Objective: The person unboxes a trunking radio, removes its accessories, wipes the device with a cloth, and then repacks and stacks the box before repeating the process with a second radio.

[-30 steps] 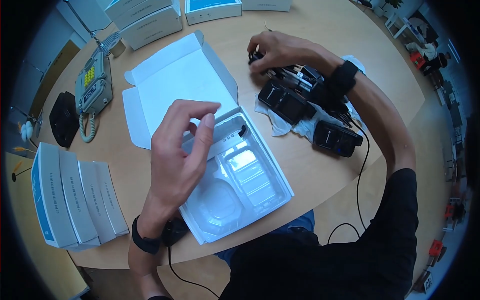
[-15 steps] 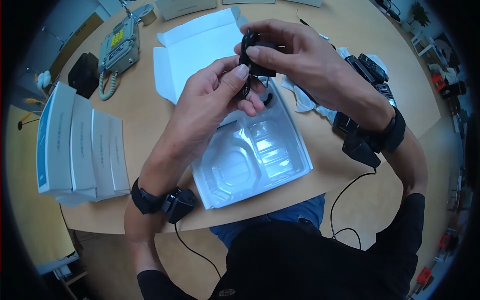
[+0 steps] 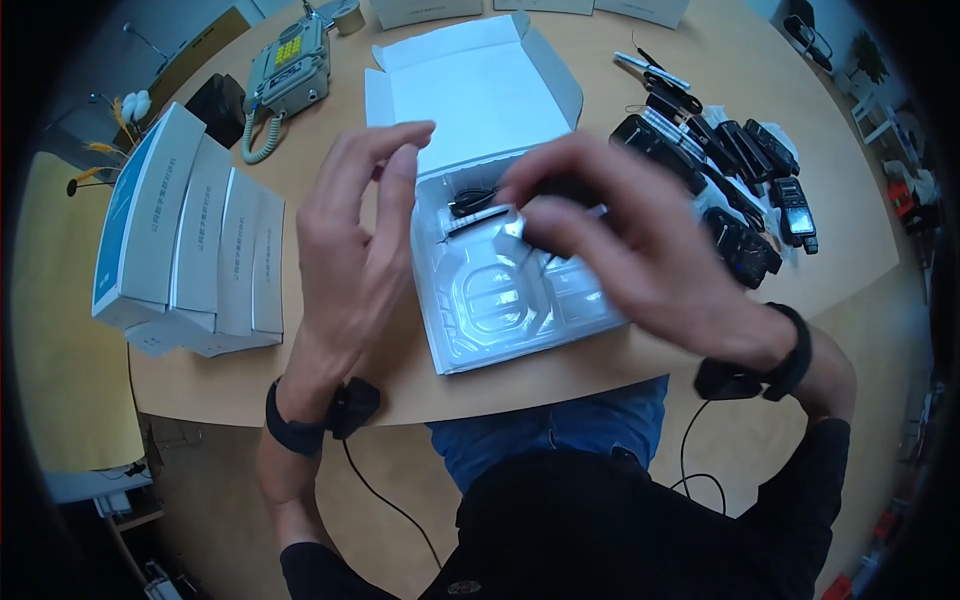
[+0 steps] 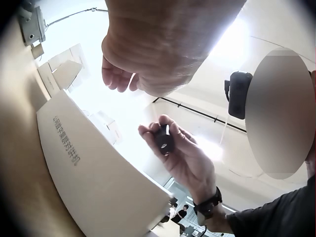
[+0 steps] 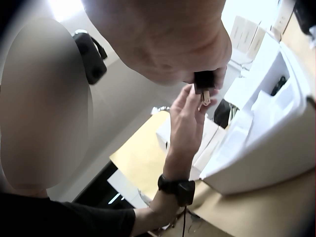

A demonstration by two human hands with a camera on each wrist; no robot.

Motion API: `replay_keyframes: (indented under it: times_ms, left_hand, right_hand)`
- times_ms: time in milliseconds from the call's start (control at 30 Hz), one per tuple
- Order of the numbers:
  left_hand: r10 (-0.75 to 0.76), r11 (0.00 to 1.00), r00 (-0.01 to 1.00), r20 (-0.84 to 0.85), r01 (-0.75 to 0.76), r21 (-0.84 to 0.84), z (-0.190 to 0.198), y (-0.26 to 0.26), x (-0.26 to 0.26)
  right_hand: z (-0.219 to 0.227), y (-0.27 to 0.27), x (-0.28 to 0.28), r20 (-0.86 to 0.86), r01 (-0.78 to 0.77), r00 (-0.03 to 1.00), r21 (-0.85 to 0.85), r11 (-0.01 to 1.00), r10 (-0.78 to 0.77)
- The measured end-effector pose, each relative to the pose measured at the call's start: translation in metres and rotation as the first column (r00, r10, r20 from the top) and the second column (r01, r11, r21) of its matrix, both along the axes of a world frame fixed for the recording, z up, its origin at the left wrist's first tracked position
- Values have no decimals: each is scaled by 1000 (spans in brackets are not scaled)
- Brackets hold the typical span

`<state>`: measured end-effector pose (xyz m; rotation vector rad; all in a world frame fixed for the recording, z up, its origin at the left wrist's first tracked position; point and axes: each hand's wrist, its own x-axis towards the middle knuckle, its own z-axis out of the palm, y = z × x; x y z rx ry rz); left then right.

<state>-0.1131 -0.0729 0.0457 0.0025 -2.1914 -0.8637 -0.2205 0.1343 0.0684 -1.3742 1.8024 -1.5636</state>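
Observation:
My right hand (image 3: 640,235), blurred in the head view, grips a black power adapter (image 5: 205,80) above the open white box (image 3: 437,340). Metal plug prongs stick out of the adapter in the right wrist view. My left hand (image 3: 352,225) hovers over the box's left side, thumb and forefinger held apart with nothing between them. In the box sits a clear plastic tray (image 3: 490,305) with shaped hollows. A coiled black cable (image 3: 470,201) lies in the tray's back slot. The slot's right part is hidden behind my right hand.
Several closed white boxes (image 3: 205,230) stand in a row on the left. Behind them is a grey desk phone (image 3: 290,65) with a curly cord. Several black handheld radios (image 3: 745,150) and loose parts lie on the right. More boxes (image 3: 540,5) line the back.
My right hand came from the pile to the box with the cable and adapter. The left hand has let go of the cable, now in the tray; the right hand keeps the adapter.

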Motion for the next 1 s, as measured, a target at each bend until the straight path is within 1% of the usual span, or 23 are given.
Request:
replay_keyframes:
  times_ms: [33, 67, 133, 167, 200, 267, 300, 333, 400, 433, 467, 500, 533, 600, 633, 667, 733, 767, 833, 867, 900, 967, 1000]
  left_hand:
    - [11, 998, 1000, -4, -11, 57, -1, 7, 8]
    - [8, 999, 1000, -7, -7, 53, -2, 11, 17]
    - [1, 998, 998, -61, -6, -68, -5, 18, 34]
    - [-17, 994, 1000, -24, 14, -112, -6, 20, 44]
    - [-19, 994, 1000, -24, 16, -109, -6, 23, 48]
    - [-59, 966, 998, 35, 66, -252, -8, 29, 58]
    - [-154, 962, 981, 121, 177, -206, -11, 28, 61]
    - [-154, 963, 981, 115, 175, -203, -9, 31, 61]
    - [-214, 835, 905, 367, 364, -411, 0, 41, 54]
    - [-222, 818, 882, 416, 401, -413, -4, 45, 51]
    - [-238, 813, 885, 401, 407, -415, -12, 46, 49]
    - [-219, 786, 862, 457, 433, -441, -21, 45, 47]
    - [-194, 756, 837, 512, 460, -466, -27, 43, 46]
    - [-217, 750, 840, 497, 469, -466, -29, 40, 48]
    - [-235, 758, 834, 500, 479, -443, -31, 38, 49]
    - [-252, 764, 826, 503, 489, -420, -32, 37, 49]
    - [-254, 762, 821, 512, 496, -417, -30, 37, 49]
    - [-249, 764, 819, 517, 495, -414, -29, 36, 48]
    - [-250, 767, 821, 514, 492, -412, -23, 38, 49]
    - [-248, 779, 823, 511, 483, -400, -19, 38, 50]
    - [-249, 770, 821, 513, 489, -409, -16, 39, 49]
    - [-308, 835, 856, 416, 453, -312, -10, 41, 46]
    - [-315, 829, 851, 419, 462, -315, -6, 43, 44]
  right_hand:
    - [-11, -8, 6, -133, -44, 990, 22, 999, 47]
    - [-24, -15, 11, -266, -83, 959, 50, 995, 94]
    - [-47, -23, 19, -287, -169, 936, 135, 976, 202]
    - [-48, -22, 20, -338, -182, 900, 281, 942, 274]
    - [-48, -19, 21, -337, -181, 901, 284, 942, 274]
    - [-46, -12, 24, -682, -82, 729, 2, 997, 62]
    - [-40, -3, 19, -656, -59, 752, 23, 998, 60]
    - [-33, 9, 13, -660, -60, 749, 28, 998, 63]
    - [-23, 36, 2, -683, 22, 729, 92, 995, 48]
    - [-23, 49, -1, -693, 40, 720, 99, 994, 40]
    - [-23, 60, -3, -719, 130, 695, 119, 984, -4]
    - [-22, 70, -6, -744, 217, 666, 133, 967, -47]
    - [-19, 78, -13, -751, 231, 658, 132, 964, -55]
    - [-14, 91, -29, -852, 462, 507, 142, 875, -129]
    - [-19, 92, -43, -894, 510, 407, 52, 859, -188]
    - [-20, 92, -54, -888, 559, 408, 59, 827, -212]
    - [-16, 84, -76, -890, 617, 435, 183, 766, -138]
    - [-17, 76, -84, -889, 624, 431, 174, 762, -151]
    - [-26, 59, -100, -847, 593, 528, 317, 740, -60]
    - [-32, 53, -108, -848, 600, 525, 306, 739, -75]
    - [-39, 48, -116, -828, 574, 560, 352, 739, -40]
    - [-42, 40, -131, -802, 553, 597, 394, 734, -19]
    - [-41, 36, -140, -686, 507, 725, 471, 722, -62]
